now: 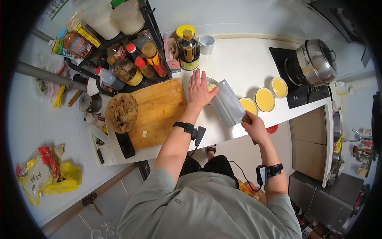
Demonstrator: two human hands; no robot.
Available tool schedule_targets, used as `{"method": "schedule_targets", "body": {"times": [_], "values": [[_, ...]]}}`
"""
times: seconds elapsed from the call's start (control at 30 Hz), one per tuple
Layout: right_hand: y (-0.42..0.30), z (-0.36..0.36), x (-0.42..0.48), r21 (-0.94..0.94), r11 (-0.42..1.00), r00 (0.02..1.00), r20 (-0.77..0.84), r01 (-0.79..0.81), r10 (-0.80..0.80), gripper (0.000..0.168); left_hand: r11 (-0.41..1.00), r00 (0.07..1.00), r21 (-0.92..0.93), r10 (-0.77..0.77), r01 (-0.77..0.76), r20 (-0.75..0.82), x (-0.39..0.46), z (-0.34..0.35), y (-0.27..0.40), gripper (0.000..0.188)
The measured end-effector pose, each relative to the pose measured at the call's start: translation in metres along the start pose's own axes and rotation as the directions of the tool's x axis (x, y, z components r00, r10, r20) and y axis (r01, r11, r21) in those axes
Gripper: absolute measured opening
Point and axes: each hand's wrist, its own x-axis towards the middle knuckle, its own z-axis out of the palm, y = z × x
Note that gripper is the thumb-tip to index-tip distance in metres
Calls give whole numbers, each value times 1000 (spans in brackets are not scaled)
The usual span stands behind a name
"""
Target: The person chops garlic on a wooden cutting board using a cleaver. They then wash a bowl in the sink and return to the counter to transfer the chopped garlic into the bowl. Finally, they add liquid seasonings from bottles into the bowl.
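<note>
My right hand (255, 127) grips the wooden handle of a cleaver (228, 104), its broad steel blade tilted over the counter. At the blade's far end, my left hand (200, 88) has its fingers extended, the thumb by the blade's edge. Chopped pale bits that look like garlic (211, 87) lie beside the thumb, over a bowl (212, 80) partly hidden by hand and blade. Left of my left forearm is a wooden cutting board (162, 110) with a few garlic cloves (144, 134) and a bowl of dry peelings or flakes (122, 112).
Several bowls of yellow liquid (265, 100) stand right of the cleaver. Beyond them a steel pot (317, 62) sits on a black cooktop (309, 97). A large sauce bottle (188, 50) and a white cup (206, 44) stand behind; a black rack (152, 22) holds bottles and jars. A phone (125, 145) lies by the board.
</note>
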Motion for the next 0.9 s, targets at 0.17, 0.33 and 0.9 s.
{"method": "schedule_targets", "body": {"times": [0.17, 0.33, 0.9], "values": [[9, -11, -18, 34, 996, 997, -27, -77, 78, 55, 996, 1000, 93, 0, -2, 15, 8, 9, -14, 80], [16, -5, -24, 100, 995, 995, -97, -10, 20, 53, 670, 907, -625, -385, 402, 171, 13, 19, -13, 77], [-27, 56, 3, 219, 913, 906, -332, 344, -261, 52, -649, 646, -607, -226, 458, 729, 31, -46, 24, 79]]}}
